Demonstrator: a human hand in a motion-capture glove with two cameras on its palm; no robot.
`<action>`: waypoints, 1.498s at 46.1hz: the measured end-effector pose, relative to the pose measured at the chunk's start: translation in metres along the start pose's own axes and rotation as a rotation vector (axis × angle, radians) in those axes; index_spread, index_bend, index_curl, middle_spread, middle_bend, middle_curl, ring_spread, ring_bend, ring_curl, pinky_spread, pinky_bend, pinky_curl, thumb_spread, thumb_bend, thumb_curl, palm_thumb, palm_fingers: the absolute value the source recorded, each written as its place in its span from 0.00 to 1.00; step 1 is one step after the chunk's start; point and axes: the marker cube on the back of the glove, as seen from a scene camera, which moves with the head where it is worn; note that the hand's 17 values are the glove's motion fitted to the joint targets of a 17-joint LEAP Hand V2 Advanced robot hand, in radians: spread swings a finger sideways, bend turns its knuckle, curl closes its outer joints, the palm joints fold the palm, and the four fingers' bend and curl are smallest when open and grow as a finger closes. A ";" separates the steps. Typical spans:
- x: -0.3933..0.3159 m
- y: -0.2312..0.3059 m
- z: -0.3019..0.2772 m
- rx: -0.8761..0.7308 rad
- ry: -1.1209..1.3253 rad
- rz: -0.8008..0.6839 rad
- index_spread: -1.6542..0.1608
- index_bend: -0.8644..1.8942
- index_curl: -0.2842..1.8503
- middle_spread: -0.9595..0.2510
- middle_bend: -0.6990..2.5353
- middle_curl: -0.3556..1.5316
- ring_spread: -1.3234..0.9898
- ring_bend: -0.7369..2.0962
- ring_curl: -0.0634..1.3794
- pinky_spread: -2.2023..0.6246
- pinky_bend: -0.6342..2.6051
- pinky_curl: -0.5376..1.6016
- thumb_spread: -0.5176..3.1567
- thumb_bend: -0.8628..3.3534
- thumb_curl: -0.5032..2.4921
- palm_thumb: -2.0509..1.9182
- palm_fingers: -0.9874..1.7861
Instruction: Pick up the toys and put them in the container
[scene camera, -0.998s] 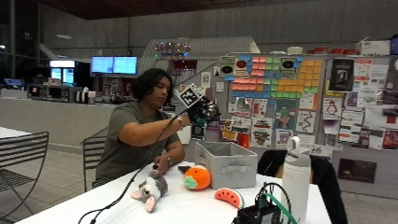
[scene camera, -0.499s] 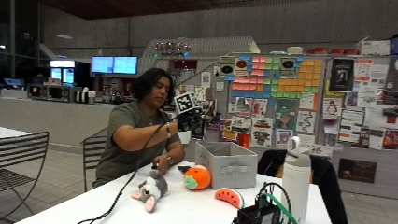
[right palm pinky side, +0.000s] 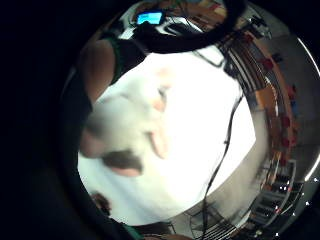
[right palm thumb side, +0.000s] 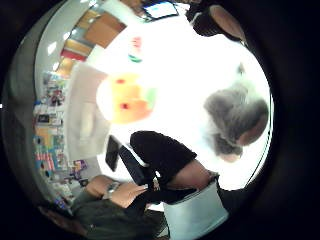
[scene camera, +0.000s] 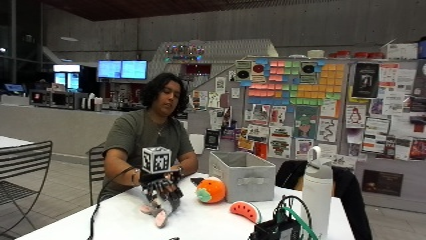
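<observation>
Lowered from chest height, our gloved right hand (scene camera: 162, 189) now sits over the grey plush toy (scene camera: 158, 212) on the bench (scene camera: 200, 222), fingers spread downward, apparently touching it; beside it lie the orange toy (scene camera: 211, 190) and grey container (scene camera: 243, 175).

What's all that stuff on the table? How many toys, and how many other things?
Toys: 3 (grey plush animal under the gloved right hand, orange round plush, watermelon slice toy)
Containers: 1 (grey fabric bin)
Bottles: 1 (white bottle)
Electronics with cables: 1 (black device)
Total: 6
</observation>
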 end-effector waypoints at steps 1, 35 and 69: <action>0.003 0.003 0.011 0.002 0.009 0.008 0.68 0.41 0.39 0.65 0.33 0.44 0.47 0.47 0.22 0.78 0.43 0.42 0.41 0.19 0.21 0.49 0.40; -0.190 0.073 -0.239 0.746 -0.668 -0.650 0.70 0.40 0.45 0.55 0.49 0.57 0.34 0.57 0.32 0.65 0.46 0.42 0.38 0.25 0.34 0.67 0.73; -0.217 -0.040 -0.113 0.315 -0.320 -0.596 0.70 0.36 0.39 0.65 0.33 0.47 0.43 0.53 0.32 0.76 0.52 0.43 0.40 0.19 0.29 0.50 0.37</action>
